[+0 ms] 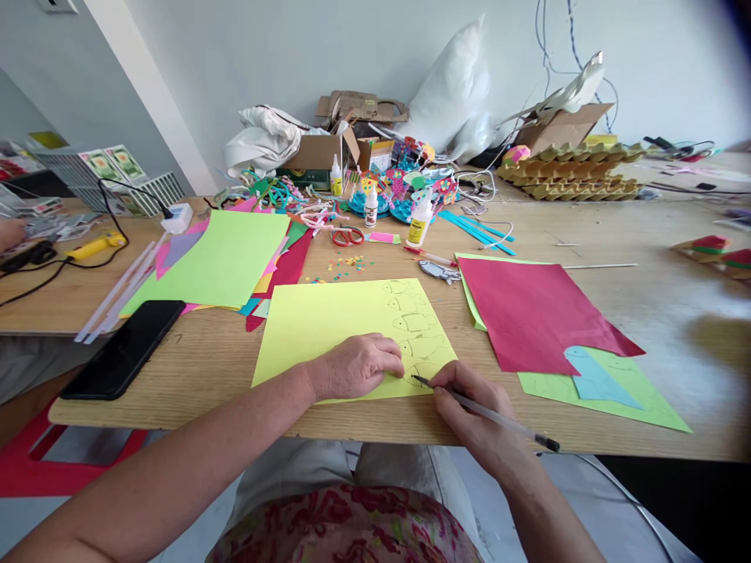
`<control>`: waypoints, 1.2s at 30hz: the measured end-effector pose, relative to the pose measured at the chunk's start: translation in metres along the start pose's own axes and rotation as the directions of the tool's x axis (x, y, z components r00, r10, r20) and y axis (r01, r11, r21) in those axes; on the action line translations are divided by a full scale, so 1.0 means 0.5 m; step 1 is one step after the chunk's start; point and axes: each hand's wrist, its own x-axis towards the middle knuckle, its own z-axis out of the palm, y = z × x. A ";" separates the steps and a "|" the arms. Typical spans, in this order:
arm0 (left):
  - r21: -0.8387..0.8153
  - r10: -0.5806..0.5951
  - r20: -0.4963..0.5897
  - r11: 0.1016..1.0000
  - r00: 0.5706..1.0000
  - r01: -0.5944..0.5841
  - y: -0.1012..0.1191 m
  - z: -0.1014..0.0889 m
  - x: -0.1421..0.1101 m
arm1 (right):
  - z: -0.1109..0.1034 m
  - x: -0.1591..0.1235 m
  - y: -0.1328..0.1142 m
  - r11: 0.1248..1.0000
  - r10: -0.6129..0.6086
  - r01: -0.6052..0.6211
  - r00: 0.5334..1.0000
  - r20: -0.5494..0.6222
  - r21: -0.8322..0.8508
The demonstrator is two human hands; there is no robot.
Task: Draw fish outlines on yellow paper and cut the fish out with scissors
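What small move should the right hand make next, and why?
Probably a short stroke on the nearest fish drawing: the right hand holds the pen with its tip at that fish, and the left hand rests on the yellow paper, which should help steady it.

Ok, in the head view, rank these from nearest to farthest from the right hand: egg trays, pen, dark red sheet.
1. Pen: held in the right hand.
2. Dark red sheet: just beyond, to the right.
3. Egg trays: stacked far back, right.
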 end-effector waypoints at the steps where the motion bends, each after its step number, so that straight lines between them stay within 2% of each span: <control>1: 0.002 0.001 -0.003 1.000 1.000 -0.001 0.000 0.000 0.000 | 0.001 0.000 0.000 1.000 -0.003 0.003 1.000 0.001 -0.001; 15: 0.007 0.006 -0.015 1.000 1.000 -0.006 0.000 0.002 0.000 | 0.001 0.000 0.004 1.000 -0.012 0.012 1.000 -0.009 -0.002; 36: 0.018 -0.024 0.022 1.000 0.999 0.023 0.003 0.000 0.000 | 0.001 0.002 -0.002 1.000 0.016 -0.016 1.000 -0.007 -0.002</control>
